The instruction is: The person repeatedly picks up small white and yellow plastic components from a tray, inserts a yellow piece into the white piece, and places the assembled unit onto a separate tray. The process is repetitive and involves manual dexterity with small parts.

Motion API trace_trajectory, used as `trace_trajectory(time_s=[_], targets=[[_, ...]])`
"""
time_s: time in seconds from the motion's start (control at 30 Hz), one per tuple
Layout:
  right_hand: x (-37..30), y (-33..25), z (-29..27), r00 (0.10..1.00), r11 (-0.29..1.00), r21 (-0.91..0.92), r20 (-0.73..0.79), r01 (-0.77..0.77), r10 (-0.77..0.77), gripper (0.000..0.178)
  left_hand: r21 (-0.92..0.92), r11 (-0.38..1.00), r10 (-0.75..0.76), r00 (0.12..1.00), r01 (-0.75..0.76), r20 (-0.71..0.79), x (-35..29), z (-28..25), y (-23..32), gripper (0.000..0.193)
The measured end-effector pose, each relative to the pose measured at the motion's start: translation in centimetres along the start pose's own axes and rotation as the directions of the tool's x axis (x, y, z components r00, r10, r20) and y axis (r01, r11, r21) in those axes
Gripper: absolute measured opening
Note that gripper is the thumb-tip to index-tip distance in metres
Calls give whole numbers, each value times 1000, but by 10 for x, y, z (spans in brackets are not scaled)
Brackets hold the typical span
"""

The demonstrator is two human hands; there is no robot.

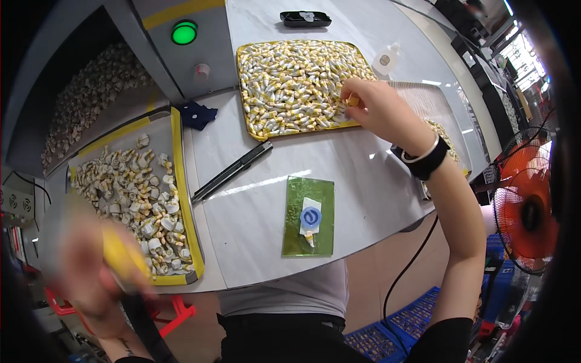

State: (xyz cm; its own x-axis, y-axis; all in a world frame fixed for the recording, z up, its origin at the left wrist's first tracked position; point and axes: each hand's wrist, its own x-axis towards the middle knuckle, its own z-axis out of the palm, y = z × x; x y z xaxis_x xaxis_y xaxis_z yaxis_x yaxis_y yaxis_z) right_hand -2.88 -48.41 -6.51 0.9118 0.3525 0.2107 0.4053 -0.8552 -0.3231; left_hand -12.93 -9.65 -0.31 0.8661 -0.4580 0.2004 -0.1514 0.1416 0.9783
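Right side: your right hand (393, 110) hangs over the right edge of the upper tray (302, 132), thumb and forefinger pinching what looks like a small yellow-and-white piece (353, 101). The packed pieces (290, 85) lie close in there, right up to the rim. Probably best to keep the pinch light and by the ends, wrist high, so your knuckles don't drag neighbours over the edge.

Left side: your left hand (100, 275) is a blur near the lower corner of the left tray (186, 199), a yellow object (125, 253) against it. Can't tell whether it grips that or only passes in front. Slow it there; the loose pieces (145, 212) look easy to knock.

Middle: green plate (296, 245) flat on the surface (254, 236), bearing a blue disc (311, 216) on a white patch, one single piece (309, 238) just below it. Worth keeping sleeves and wrists clear.

Also note the white bottle (386, 60) just beyond your right hand; a wide elbow swing could tip it.
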Motion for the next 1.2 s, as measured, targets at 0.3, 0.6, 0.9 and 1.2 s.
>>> trace_trajectory(time_s=[0.3, 0.6, 0.9, 1.2], targets=[[-14, -39, -13, 988, 948, 317, -139, -14, 61, 16, -456, 718, -393, 847, 526, 360, -36, 62, -54, 19], [-76, -105, -2, 946, 934, 213, 92, 287, -312, 20, -711, 482, -485, 832, 512, 270, -40, 85, -70, 43], [-76, -117, 4, 876, 876, -94, 157, 473, -456, 22, -642, 633, -446, 882, 432, 154, -33, 91, -81, 49], [-74, -126, -1, 893, 893, 40, 34, 448, -449, 24, -648, 501, -499, 804, 573, 325, -29, 91, -80, 49]])
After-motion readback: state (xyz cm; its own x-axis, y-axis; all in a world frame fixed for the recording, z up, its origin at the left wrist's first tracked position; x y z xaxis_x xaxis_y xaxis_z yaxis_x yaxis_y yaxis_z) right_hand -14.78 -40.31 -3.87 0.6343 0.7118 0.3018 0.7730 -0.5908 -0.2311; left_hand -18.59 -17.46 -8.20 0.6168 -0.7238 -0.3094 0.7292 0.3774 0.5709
